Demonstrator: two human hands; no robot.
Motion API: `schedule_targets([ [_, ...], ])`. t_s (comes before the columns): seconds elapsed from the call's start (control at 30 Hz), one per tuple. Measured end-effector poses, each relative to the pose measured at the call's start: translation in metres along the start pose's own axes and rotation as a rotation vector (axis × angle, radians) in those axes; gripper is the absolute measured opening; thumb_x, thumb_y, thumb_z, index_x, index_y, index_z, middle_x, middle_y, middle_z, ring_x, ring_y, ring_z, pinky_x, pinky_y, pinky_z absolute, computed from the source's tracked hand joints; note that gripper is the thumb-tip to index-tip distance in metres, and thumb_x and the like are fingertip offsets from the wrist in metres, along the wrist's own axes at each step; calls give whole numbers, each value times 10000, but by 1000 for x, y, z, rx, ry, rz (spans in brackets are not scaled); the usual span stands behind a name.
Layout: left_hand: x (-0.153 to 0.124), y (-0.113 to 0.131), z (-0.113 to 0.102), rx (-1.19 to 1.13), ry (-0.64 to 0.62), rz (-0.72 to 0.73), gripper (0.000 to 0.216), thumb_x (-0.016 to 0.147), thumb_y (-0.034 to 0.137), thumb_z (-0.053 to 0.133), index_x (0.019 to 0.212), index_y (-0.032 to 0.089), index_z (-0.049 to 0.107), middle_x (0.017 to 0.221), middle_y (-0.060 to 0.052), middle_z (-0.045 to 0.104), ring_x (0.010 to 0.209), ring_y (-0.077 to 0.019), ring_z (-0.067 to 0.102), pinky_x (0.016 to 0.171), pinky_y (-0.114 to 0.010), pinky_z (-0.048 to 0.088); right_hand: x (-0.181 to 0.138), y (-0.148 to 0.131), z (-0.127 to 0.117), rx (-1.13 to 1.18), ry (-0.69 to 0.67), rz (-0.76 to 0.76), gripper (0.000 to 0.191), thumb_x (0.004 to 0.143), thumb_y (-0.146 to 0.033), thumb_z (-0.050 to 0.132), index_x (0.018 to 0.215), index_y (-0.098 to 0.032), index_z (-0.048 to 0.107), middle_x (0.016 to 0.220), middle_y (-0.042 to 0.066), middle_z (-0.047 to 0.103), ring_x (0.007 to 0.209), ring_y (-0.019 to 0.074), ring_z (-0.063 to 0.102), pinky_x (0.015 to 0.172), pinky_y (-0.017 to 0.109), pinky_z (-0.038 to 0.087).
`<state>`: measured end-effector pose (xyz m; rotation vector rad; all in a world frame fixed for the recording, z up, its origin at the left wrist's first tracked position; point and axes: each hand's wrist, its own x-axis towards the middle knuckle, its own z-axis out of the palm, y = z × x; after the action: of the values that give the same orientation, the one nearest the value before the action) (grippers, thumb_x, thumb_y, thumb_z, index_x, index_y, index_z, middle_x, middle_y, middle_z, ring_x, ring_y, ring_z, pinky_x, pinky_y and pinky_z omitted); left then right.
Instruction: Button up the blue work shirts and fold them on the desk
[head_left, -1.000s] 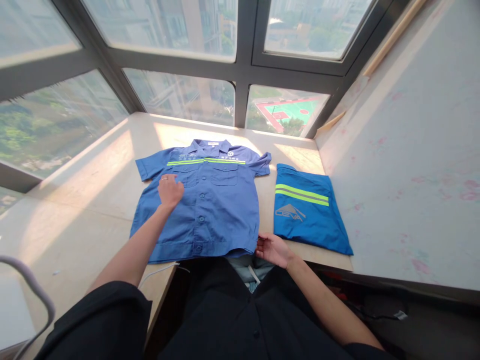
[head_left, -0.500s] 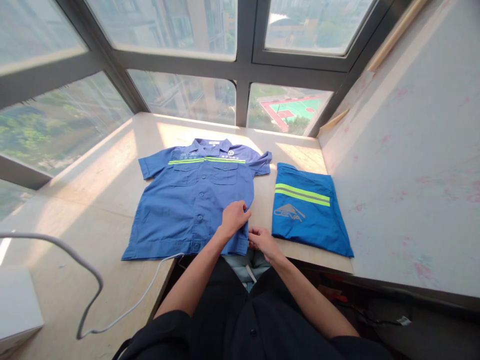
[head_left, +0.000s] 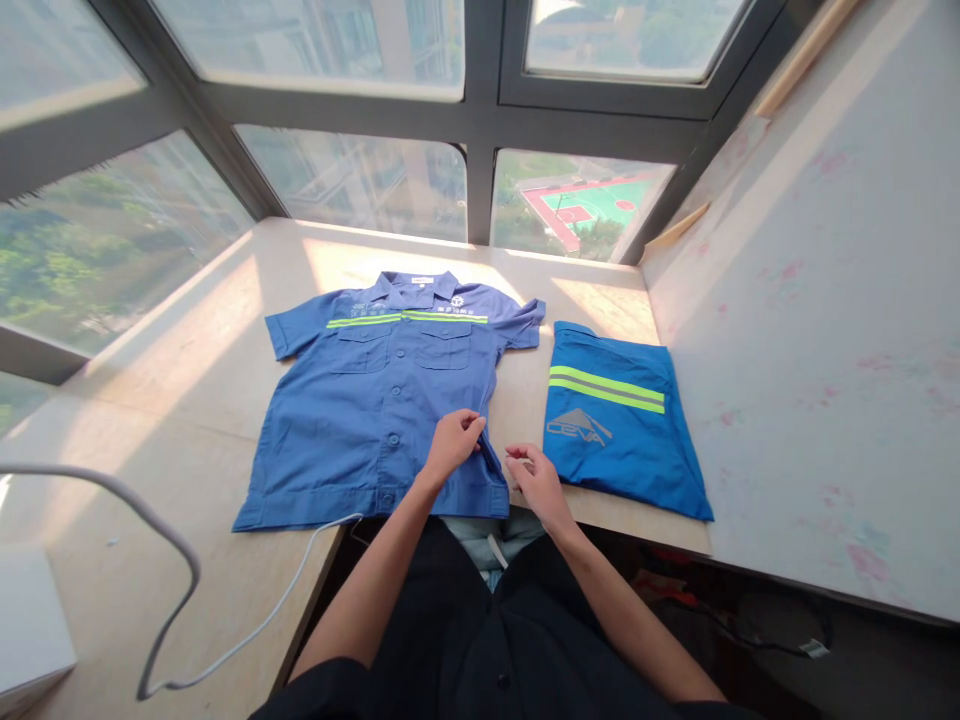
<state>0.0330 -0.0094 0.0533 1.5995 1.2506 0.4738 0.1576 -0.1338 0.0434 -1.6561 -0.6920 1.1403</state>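
A blue short-sleeved work shirt [head_left: 375, 400] with a yellow reflective stripe lies buttoned and flat on the light wooden table [head_left: 187, 360]. My left hand [head_left: 452, 441] is closed in a pinch on the shirt's right side, near the hem, lifting a small fold of cloth. My right hand [head_left: 531, 478] rests just to the right of that edge, fingers curled, touching the table by the shirt's lower right corner. A folded brighter blue garment [head_left: 615, 430] with a reflective stripe and a grey logo lies to the right of the shirt.
A white cable [head_left: 180, 590] loops over the table's near left part beside a white box [head_left: 30, 630]. Windows run along the far and left sides. A pale wall panel [head_left: 810, 330] rises at the right. The table's front edge sits just before my lap.
My left hand came from the shirt's left chest pocket across to its right side and pinched the cloth. My right hand shifted slightly up from the hem. The shirt's right edge is now gathered.
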Motion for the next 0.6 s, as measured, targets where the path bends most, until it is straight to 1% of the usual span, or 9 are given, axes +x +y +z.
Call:
schedule_targets([
  [0.1,-9,13,14,160,15,154,305,884,330,522,1100,157,651,843,-47,718,757,-182,681,731,-289,522,24,-14,-9,-38,76,-100,371,773,-420,600,1040,-165,639,867,50,677,671,158,592,594,274,493],
  [0.13,-14,17,18,249,-5,227,330,888,328,527,1150,158,635,933,-72,724,855,-203,681,803,-318,522,36,-20,-11,-38,79,-113,376,778,-412,601,1056,-162,637,871,55,680,710,169,608,607,274,495],
  [0.2,-29,22,27,458,-62,362,429,869,345,571,1246,141,589,1155,-142,679,1077,-267,633,936,-393,487,66,-31,-13,-8,72,-120,377,773,-371,622,1089,-166,623,978,76,684,841,191,637,631,260,504],
  [0.27,-49,18,33,657,-99,457,668,805,394,658,1385,114,478,1390,-214,530,1308,-348,477,1057,-484,398,103,-44,-11,60,72,-67,330,780,-305,642,1082,-179,603,1083,83,667,944,185,637,664,235,520],
  [0.33,-68,6,37,797,-129,516,945,731,453,726,1506,120,301,1554,-235,311,1456,-390,240,1150,-563,245,142,-57,-7,117,56,84,236,814,-271,644,1029,-190,588,998,62,677,926,158,646,685,212,528],
  [0.4,-83,-15,39,901,-145,535,1067,704,448,739,1553,141,171,1614,-222,142,1493,-398,82,1170,-604,145,180,-69,-2,111,19,159,171,855,-306,630,947,-171,578,845,66,674,793,164,665,643,244,545],
  [0.47,-92,-37,40,985,-163,515,994,754,339,684,1563,159,136,1624,-203,103,1500,-374,47,1177,-591,130,212,-81,4,100,2,196,178,882,-330,616,899,-161,564,755,62,658,673,155,653,609,267,552],
  [0.53,-94,-55,39,1036,-192,508,850,808,238,597,1555,173,197,1621,-184,139,1502,-351,78,1181,-571,146,237,-91,10,77,19,193,194,878,-335,636,900,-160,557,707,41,642,593,135,620,571,259,541],
  [0.6,-93,-66,37,1048,-227,523,750,835,176,536,1537,204,275,1616,-151,190,1499,-342,114,1181,-568,159,255,-98,13,43,54,166,217,845,-320,679,930,-159,560,679,14,626,555,120,587,534,237,517],
])
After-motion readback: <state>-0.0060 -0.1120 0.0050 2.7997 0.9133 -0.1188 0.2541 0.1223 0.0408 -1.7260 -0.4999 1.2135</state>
